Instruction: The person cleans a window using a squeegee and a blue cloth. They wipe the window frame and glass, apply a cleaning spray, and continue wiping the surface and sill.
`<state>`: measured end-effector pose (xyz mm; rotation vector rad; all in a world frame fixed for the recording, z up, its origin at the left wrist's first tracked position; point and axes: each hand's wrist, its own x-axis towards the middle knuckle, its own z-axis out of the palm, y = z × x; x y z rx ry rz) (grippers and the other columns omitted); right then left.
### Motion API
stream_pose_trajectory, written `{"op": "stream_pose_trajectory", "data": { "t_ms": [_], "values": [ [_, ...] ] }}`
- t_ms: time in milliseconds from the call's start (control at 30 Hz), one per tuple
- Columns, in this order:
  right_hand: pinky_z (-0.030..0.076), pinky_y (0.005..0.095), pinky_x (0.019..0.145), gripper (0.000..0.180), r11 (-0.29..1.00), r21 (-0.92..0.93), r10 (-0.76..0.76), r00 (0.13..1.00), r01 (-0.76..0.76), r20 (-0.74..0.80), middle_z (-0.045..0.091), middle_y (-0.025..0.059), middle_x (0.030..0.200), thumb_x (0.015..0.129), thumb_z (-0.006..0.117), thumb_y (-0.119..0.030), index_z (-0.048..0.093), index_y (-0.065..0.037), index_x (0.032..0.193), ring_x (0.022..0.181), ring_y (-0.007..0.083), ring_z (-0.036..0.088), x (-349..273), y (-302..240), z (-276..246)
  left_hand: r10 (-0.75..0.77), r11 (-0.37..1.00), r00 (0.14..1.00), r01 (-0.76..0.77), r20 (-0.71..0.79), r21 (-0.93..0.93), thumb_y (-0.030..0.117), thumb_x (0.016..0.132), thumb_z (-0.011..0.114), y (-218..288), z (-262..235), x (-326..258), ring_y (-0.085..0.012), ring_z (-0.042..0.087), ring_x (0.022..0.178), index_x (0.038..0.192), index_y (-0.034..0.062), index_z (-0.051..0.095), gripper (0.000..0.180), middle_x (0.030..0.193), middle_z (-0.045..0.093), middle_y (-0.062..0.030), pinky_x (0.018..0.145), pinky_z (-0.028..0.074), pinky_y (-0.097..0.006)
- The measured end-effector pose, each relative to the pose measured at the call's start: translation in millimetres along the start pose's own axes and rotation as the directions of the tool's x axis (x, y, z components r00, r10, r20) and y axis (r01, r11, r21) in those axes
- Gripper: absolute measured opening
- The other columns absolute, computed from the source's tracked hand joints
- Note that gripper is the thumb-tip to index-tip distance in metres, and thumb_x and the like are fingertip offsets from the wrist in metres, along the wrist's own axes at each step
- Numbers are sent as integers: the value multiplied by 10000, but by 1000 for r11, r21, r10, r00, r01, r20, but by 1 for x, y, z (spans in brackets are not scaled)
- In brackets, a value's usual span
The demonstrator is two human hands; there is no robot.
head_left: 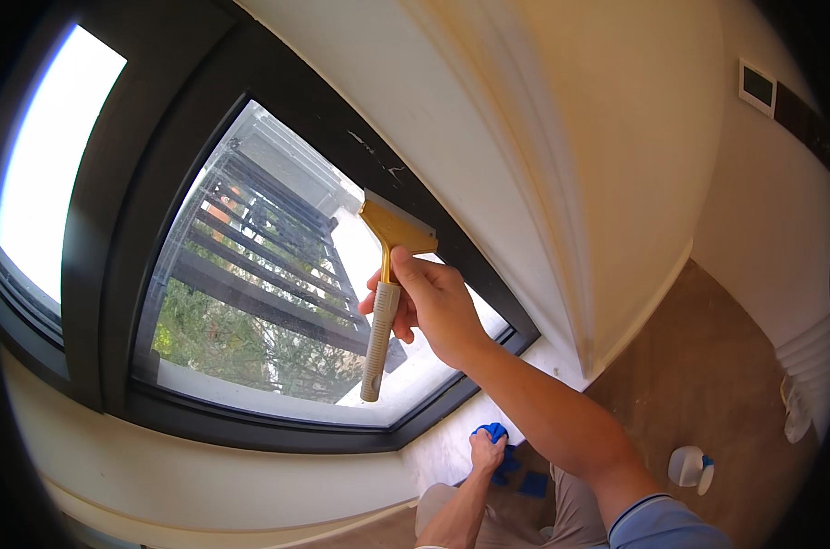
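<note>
Scraper [386,274] against the window [250,274] is what matters. Largest first: the pane fills the dark frame [104,229] ahead of me, with railings and greenery outside. My right hand [428,306] is raised in front of the glass, clenched round the scraper's grey handle just below the gold neck. Its long axis runs nearly upright, handle end hanging down, blade [398,222] up, at the pane's upper right edge beside the frame. My left hand [486,450] is well apart, low by the sill [451,448], closed on a blue cloth [497,432]. A white spray bottle [689,467] stands on the floor [707,384] to my right.
</note>
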<state>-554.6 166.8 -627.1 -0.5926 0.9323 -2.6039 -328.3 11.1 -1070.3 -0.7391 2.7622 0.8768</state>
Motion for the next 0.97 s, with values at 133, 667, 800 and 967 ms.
{"op": "stream_pose_trajectory", "data": {
  "t_ms": [133, 667, 800, 967],
  "values": [
    [445, 242, 481, 613, 1000, 17, 5, 1000, -5, -14, 775, 150, 886, 1150, 428, -546, 686, 0, 1049, 484, 120, 536, 4, 1, 1, 1, 1000, 1000, -1, 8, 4, 357, 836, 838, 6, -7, -2, -434, 613, 947, 946, 12, 593, 437, 997, 603, -267, 855, 519, -511],
    [479, 247, 473, 589, 1000, 18, -2, 999, 2, 33, 784, 167, 896, 1160, 425, -510, 691, 4, 1053, 475, 132, 571, 19, -12, 21, 47, 992, 998, -50, -28, -118, 375, 841, 845, -23, 10, 13, -445, 609, 966, 963, 13, 590, 459, 1000, 607, -271, 881, 521, -516],
    [487, 252, 479, 586, 1000, 7, -29, 999, 29, 38, 781, 165, 890, 1162, 420, -509, 689, 2, 1059, 476, 132, 570, 18, -7, 20, 69, 991, 997, -72, -26, -116, 371, 839, 843, -25, 14, 15, -451, 611, 983, 965, 18, 596, 450, 1012, 610, -281, 903, 523, -516],
    [470, 248, 468, 564, 995, 88, -58, 998, 56, 16, 783, 134, 848, 1150, 464, -510, 685, -18, 986, 469, 102, 571, 25, -15, 23, -52, 999, 997, 52, 58, 3, 373, 842, 835, 0, -4, 8, -459, 627, 1029, 966, 22, 599, 441, 1054, 625, -305, 935, 527, -515]
  ]
}}
